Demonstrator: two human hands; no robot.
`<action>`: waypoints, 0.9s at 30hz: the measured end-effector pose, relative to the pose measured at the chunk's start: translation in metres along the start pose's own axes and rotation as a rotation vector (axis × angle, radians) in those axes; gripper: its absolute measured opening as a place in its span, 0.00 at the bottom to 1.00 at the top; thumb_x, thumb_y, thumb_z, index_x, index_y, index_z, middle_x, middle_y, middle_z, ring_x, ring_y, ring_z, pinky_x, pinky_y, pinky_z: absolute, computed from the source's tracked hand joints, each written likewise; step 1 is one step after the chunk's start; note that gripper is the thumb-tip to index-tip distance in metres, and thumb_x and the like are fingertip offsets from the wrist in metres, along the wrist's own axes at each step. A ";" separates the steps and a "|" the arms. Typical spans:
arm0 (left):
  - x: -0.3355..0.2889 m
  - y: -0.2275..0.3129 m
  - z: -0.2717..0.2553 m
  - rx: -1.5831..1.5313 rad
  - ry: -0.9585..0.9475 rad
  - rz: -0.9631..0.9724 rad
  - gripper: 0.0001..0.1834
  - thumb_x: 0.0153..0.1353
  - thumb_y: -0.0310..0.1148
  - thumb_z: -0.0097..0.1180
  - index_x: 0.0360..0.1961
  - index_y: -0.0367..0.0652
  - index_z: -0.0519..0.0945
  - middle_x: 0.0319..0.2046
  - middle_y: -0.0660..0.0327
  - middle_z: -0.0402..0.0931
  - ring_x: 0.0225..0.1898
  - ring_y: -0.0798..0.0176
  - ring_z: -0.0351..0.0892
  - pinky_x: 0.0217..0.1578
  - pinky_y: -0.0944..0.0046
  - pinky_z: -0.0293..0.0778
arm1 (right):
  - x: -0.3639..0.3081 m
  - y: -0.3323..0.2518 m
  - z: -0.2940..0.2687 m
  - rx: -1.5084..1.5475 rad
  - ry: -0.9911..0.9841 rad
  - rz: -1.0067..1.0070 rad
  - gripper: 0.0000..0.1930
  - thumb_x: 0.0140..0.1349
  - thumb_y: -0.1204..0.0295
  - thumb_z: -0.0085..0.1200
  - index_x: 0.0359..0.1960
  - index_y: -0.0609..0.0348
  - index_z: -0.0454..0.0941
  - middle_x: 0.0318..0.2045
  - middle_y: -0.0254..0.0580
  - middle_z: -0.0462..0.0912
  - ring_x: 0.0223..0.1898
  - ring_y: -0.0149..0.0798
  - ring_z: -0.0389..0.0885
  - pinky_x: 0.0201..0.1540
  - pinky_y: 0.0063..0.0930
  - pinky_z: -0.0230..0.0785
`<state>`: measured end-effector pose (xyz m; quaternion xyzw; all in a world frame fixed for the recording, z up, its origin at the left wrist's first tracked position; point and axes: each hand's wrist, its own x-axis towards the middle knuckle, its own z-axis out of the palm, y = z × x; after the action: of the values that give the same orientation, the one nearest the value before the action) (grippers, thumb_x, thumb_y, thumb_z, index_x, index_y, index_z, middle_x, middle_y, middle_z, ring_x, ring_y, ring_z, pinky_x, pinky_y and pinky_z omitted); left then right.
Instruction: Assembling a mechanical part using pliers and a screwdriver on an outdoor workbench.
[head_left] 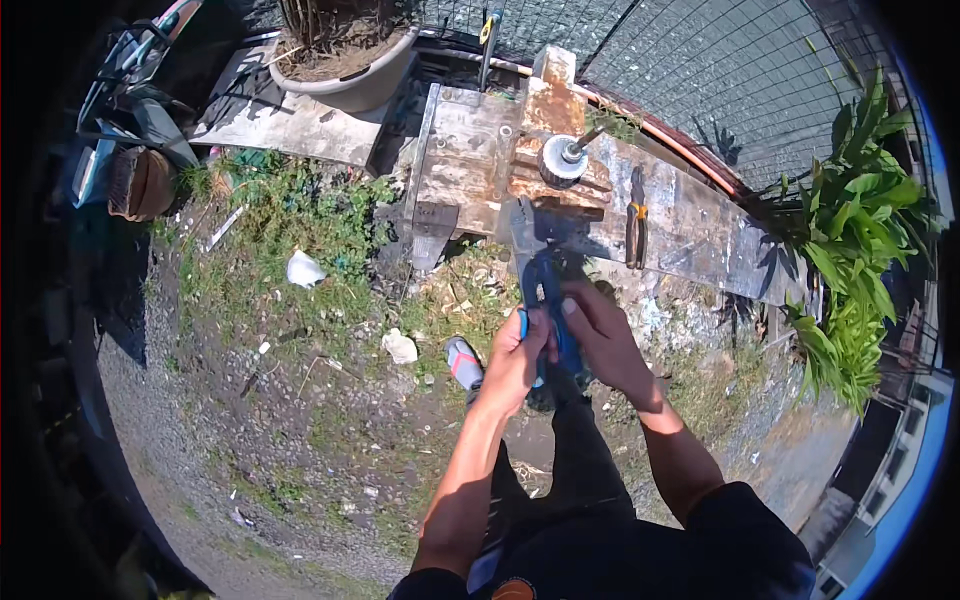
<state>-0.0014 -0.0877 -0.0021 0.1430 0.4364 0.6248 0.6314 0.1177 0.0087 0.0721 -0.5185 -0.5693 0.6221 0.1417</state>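
Both my hands meet in front of me on a blue-handled hand tool [545, 285] with a flat grey metal head pointing at the bench; its exact kind is blurred. My left hand [518, 362] wraps round one blue handle, thumb on top. My right hand [607, 338] grips the tool's other side, some fingers hidden behind it. Beyond the tool's head, a round grey-white part with a metal shaft [563, 162] rests on a rusty metal block [550, 110]. Pliers with orange and black handles [637, 225] lie to its right on the worn wooden bench [690, 225].
A large potted plant [350, 92] stands at the far left on a board. Behind the bench run a pipe [660, 135] and a wire fence [700, 70]. Leafy plants [860, 240] crowd the right end. Weedy gravel ground [300, 400] holds scattered litter.
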 end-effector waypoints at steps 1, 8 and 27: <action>-0.007 0.006 0.000 -0.070 0.019 -0.051 0.14 0.82 0.43 0.47 0.42 0.45 0.74 0.27 0.66 0.71 0.23 0.71 0.67 0.23 0.71 0.66 | -0.011 -0.004 0.018 -0.021 -0.036 -0.003 0.16 0.77 0.69 0.51 0.62 0.62 0.73 0.26 0.37 0.80 0.25 0.31 0.76 0.29 0.27 0.69; -0.011 0.026 -0.013 -0.318 -0.006 -0.231 0.16 0.83 0.44 0.44 0.42 0.43 0.73 0.18 0.70 0.61 0.15 0.77 0.54 0.16 0.71 0.56 | -0.028 0.020 0.048 -0.250 0.070 -0.088 0.18 0.78 0.72 0.46 0.66 0.63 0.71 0.27 0.38 0.81 0.23 0.30 0.74 0.26 0.26 0.66; 0.012 0.016 -0.004 -0.177 -0.201 -0.036 0.16 0.77 0.30 0.50 0.63 0.40 0.68 0.26 0.65 0.71 0.24 0.73 0.66 0.27 0.71 0.65 | -0.019 0.047 0.040 0.465 0.282 -0.182 0.19 0.76 0.72 0.48 0.63 0.72 0.72 0.19 0.30 0.75 0.16 0.23 0.62 0.21 0.17 0.53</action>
<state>-0.0167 -0.0754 0.0034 0.1408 0.3165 0.6320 0.6932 0.1130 -0.0432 0.0333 -0.5001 -0.4303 0.6424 0.3899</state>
